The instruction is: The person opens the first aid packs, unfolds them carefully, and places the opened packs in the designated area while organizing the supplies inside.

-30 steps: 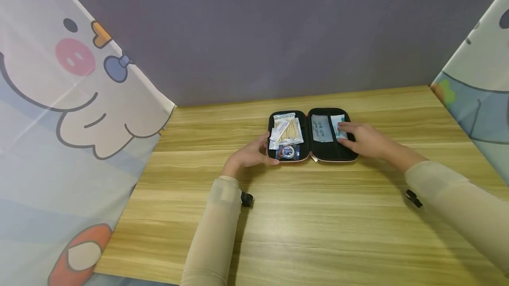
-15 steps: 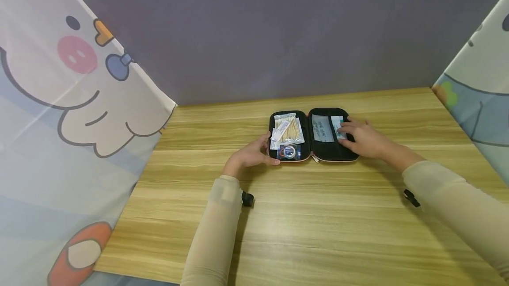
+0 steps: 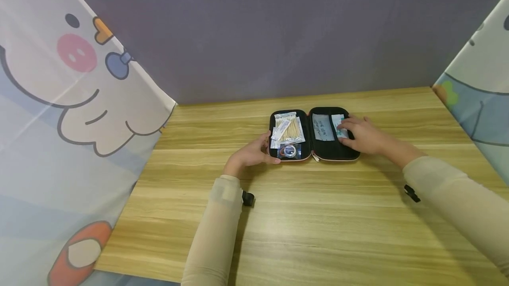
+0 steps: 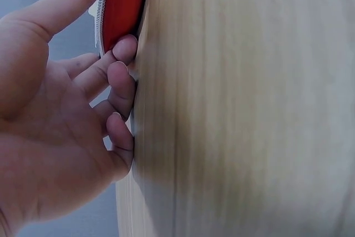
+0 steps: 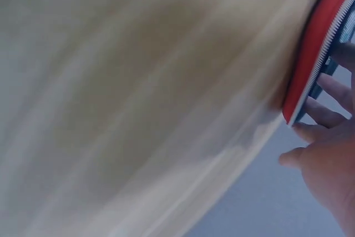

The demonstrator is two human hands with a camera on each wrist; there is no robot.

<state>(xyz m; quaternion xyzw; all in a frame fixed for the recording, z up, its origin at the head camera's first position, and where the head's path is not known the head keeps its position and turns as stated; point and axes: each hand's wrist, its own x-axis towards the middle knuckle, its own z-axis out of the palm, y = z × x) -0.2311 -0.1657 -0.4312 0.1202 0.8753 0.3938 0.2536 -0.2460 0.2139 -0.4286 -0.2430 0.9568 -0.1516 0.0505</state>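
An unfolded black-lined zip case (image 3: 329,153) lies on the table, its red outer shell (image 4: 123,12) showing in the left wrist view. My left hand (image 3: 253,152) holds the corner of its left half, thumb along the front edge, fingers at the side. That half carries a bag of cotton swabs (image 3: 293,130), a slim white sachet (image 3: 280,130) and a blue packet with a round white roll (image 3: 289,151). Over the right half, my right hand (image 3: 366,138) touches a white-and-teal packet (image 3: 337,120) with extended fingers, partly covering it. Beside it sits a pale printed packet (image 3: 323,127).
The wood-grain table (image 3: 310,224) reaches back to a grey wall (image 3: 270,34). Cartoon-printed sheets hang at the left (image 3: 36,113) and right. A zipper pull (image 3: 316,158) sticks out at the case's front hinge end.
The right fingers shift slightly over the white-and-teal packet, and the thumb moves a little at its lower edge. The left hand stays on the case corner.
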